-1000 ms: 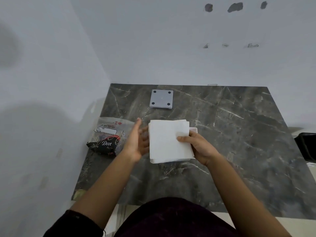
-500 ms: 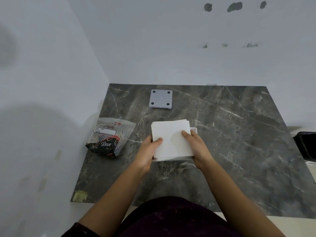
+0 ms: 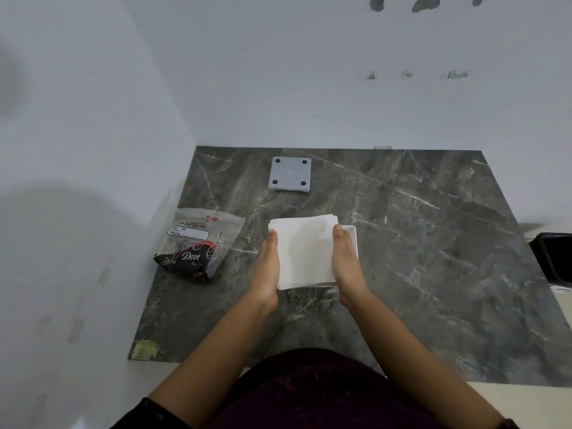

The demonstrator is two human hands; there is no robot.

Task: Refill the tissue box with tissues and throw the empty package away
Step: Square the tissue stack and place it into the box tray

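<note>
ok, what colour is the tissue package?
Tissue package: clear top, black-red bottom, white lettering; head view.

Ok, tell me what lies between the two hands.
In the head view, the white tissue stack lies between the left hand and right hand, both touching its sides.

I can see little of the tissue box (image 3: 353, 239): the stack of tissues (image 3: 305, 252) covers it, and only its right rim and far right corner show, so I cannot tell how deep the stack sits in it. The left hand (image 3: 266, 270) and right hand (image 3: 346, 264) press flat against the stack's sides, hiding those edges and both palms. At the right edge a black bin (image 3: 554, 258) is cut off. On the tissue package (image 3: 198, 246) the white label (image 3: 188, 233) carries print too fine to read. A yellowish sticker (image 3: 144, 349) on the table's (image 3: 433, 274) near left corner is blurred.
</note>
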